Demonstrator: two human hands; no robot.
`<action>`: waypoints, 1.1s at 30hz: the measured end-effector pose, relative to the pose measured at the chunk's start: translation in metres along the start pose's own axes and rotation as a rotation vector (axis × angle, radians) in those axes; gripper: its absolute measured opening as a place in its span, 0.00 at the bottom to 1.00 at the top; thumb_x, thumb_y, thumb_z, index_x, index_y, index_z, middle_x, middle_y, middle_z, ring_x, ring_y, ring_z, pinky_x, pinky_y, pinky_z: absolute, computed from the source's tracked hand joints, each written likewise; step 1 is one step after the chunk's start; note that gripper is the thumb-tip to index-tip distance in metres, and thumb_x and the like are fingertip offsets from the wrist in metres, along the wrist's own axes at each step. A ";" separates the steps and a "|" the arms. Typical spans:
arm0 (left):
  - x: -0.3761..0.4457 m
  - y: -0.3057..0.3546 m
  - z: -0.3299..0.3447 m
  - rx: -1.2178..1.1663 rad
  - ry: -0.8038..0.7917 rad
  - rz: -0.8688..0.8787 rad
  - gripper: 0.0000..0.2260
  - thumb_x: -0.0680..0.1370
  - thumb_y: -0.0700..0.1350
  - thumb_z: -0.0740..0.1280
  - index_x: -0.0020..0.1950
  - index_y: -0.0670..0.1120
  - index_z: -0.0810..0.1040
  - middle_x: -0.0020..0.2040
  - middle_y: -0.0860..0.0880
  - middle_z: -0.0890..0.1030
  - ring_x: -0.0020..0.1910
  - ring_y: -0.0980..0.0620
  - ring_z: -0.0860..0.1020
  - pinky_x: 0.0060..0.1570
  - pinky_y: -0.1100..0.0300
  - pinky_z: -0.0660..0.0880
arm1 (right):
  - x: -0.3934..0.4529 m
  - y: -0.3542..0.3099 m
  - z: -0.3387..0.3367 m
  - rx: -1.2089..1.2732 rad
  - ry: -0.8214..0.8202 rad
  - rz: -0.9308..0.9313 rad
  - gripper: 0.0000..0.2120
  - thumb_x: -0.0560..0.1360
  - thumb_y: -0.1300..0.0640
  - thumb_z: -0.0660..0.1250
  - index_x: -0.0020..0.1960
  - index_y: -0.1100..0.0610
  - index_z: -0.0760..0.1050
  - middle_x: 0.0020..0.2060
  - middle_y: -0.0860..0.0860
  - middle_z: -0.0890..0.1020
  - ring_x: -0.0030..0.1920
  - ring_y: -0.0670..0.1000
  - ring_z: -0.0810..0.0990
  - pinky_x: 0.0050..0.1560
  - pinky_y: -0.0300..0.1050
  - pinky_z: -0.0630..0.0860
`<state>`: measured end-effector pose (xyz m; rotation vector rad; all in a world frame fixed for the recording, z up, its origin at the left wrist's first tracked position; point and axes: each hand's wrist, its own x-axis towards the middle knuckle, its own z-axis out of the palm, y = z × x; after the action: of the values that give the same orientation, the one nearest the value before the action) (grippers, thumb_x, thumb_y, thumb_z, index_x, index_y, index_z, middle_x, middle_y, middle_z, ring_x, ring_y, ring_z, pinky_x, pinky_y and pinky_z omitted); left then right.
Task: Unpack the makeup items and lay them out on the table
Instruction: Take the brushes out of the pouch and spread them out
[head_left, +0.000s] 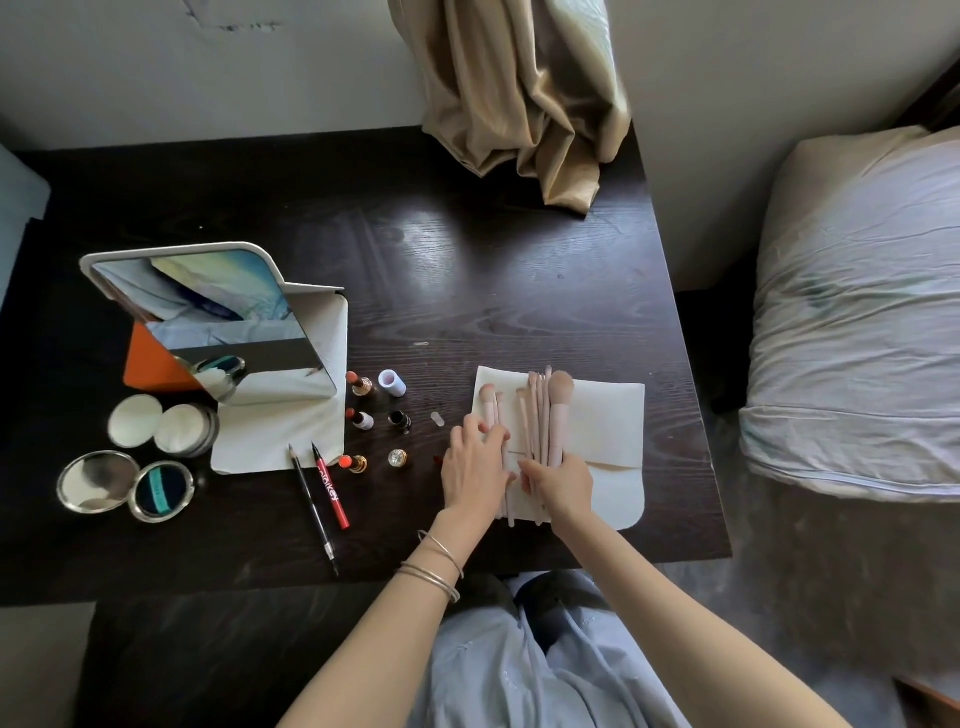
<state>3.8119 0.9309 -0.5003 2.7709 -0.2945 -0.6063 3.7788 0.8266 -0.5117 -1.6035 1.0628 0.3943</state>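
A white pouch (605, 415) is laid open on the dark wooden table (467, 270), right of centre near the front edge; a set of pale pink makeup brushes (545, 415) is spread across it, bristles pointed away from the person, handles toward them; the left hand (475, 467) is placed flat on the left part of the pouch, fingers fairly straight and slightly spread, pressed on the brush handles there, nothing gripped; bangles (434, 566) are worn on that wrist; the right hand (558, 480) is set on the lower ends of the central brushes, fingers curled over the handles, several apparently gripped, exact count cannot be told; left of the pouch, three opened lipsticks (358, 418) are stood upright in a column, with their caps (397, 415) stood in a second column just beside; a small clear cap (438, 419) is laid between caps and pouch; a red pencil (330, 486) and a black pencil (313, 506) are laid side by side, near the front; a folding mirror (208, 317) is propped on a white case (291, 431) at left; an opened jar (184, 428) with its lid (135, 421) beside and an opened round compact (124, 483) are placed at far left; a beige curtain (524, 104) is draped onto the table's rear edge; a pillow (857, 312) is seen at right.
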 end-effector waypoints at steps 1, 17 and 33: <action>0.001 0.000 0.000 -0.005 0.007 0.003 0.19 0.73 0.49 0.70 0.62 0.50 0.71 0.60 0.48 0.67 0.57 0.50 0.69 0.51 0.59 0.73 | -0.001 0.001 0.002 -0.002 0.005 -0.012 0.11 0.72 0.59 0.70 0.52 0.63 0.77 0.43 0.57 0.81 0.41 0.52 0.79 0.35 0.38 0.74; 0.009 0.000 0.000 -0.024 -0.012 -0.023 0.23 0.74 0.50 0.69 0.66 0.47 0.66 0.59 0.46 0.67 0.57 0.47 0.72 0.53 0.54 0.72 | 0.000 0.004 0.006 -0.076 0.101 -0.046 0.15 0.71 0.57 0.71 0.56 0.62 0.76 0.50 0.57 0.82 0.49 0.55 0.79 0.47 0.45 0.75; 0.004 0.005 0.000 -0.242 0.170 0.066 0.08 0.77 0.45 0.66 0.53 0.47 0.81 0.52 0.49 0.77 0.54 0.50 0.72 0.51 0.58 0.73 | -0.010 0.013 -0.004 0.277 -0.138 -0.126 0.16 0.74 0.59 0.68 0.60 0.60 0.72 0.50 0.57 0.81 0.47 0.51 0.82 0.44 0.39 0.80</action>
<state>3.8152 0.9250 -0.5000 2.5475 -0.2551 -0.3613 3.7614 0.8274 -0.5108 -1.3673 0.8658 0.2571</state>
